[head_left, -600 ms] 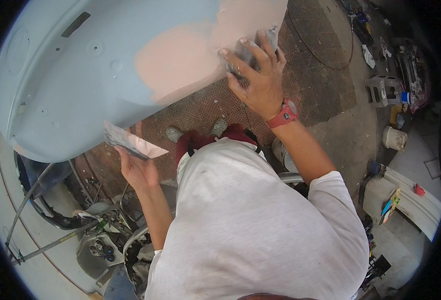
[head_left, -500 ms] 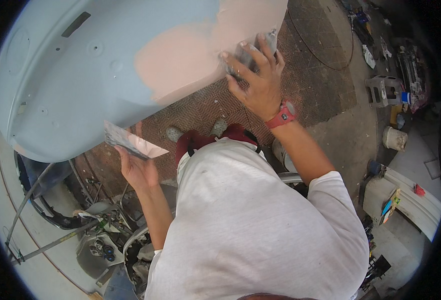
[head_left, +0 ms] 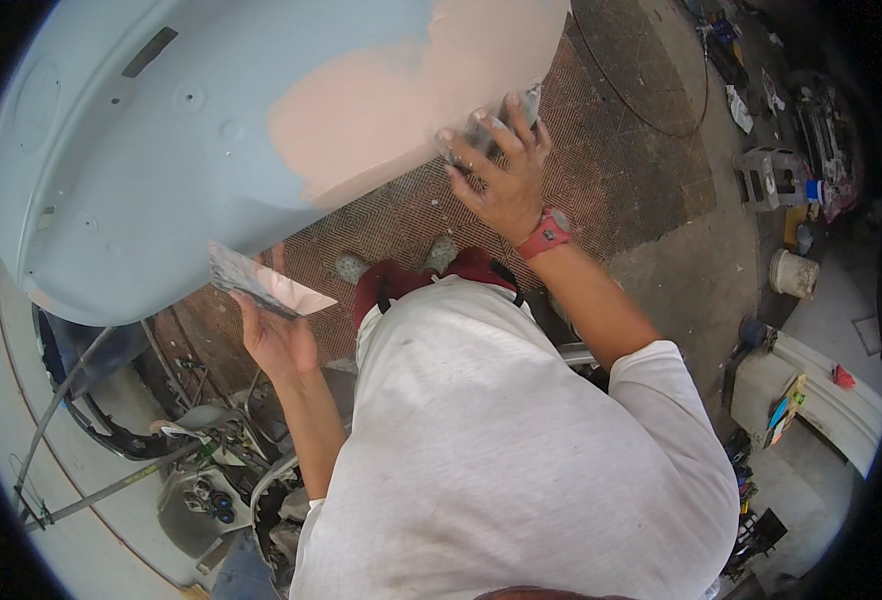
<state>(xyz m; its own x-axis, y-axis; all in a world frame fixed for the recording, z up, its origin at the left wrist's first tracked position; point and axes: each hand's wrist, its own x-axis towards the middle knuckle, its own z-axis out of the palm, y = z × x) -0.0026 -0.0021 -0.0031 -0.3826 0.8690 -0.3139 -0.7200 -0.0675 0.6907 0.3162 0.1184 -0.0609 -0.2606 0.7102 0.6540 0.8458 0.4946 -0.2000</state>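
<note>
Right hand clamps a flat dark-grey piece at the diagonal edge of the pale-blue, pink-patched curved panel, upper left.
Left hand, lower and farther off, pinches a pink-smeared grey plate.

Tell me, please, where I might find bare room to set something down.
The concrete floor looks mostly bare between the right forearm and the whitish bucket, as does the mat between the shoes and the panel. Lower left is crowded with loose parts.
</note>
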